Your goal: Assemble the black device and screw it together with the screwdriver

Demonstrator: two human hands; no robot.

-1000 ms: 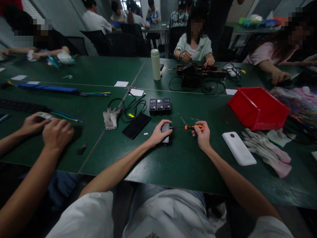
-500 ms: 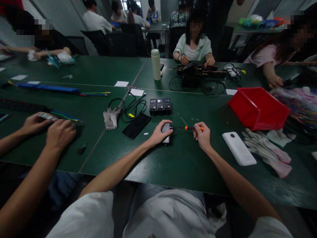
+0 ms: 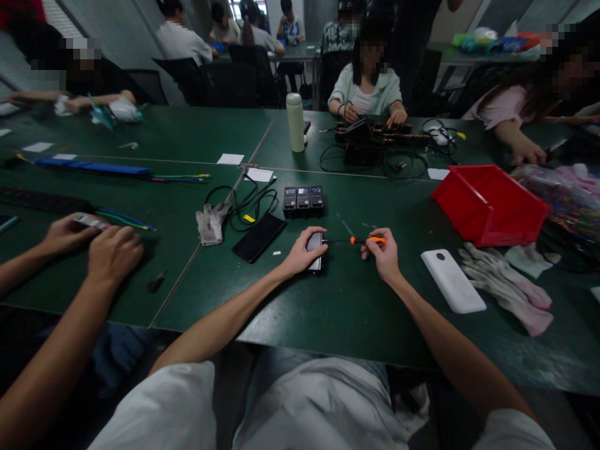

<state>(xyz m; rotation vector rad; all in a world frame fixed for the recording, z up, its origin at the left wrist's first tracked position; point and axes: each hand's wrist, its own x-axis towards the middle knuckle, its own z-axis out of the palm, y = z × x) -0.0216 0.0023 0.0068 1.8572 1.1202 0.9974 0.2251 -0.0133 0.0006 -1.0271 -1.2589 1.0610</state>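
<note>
My left hand [image 3: 302,253] is closed around a small box-shaped device [image 3: 315,244] with a grey face and dark edges, low on the green table. In my right hand [image 3: 383,253] is a screwdriver [image 3: 360,240] with an orange and black handle. Its thin shaft runs level to the left, and the tip meets the right side of the device near my left fingertips. Whether the tip sits in a screw is too small to tell. Just beyond my left hand stands a black block of three modules [image 3: 303,201].
A black phone [image 3: 259,237], a grey glove [image 3: 212,223] and coiled cables lie to the left. At right are a white power bank [image 3: 452,281], gloves [image 3: 509,284] and a red bin [image 3: 492,206]. A co-worker's hands [image 3: 112,253] work at the left; a bottle [image 3: 295,122] stands farther back.
The fingers of my right hand have shifted on the screwdriver's handle, the thumb and fingertips more to the left. My left hand and the device have stayed in place.
</note>
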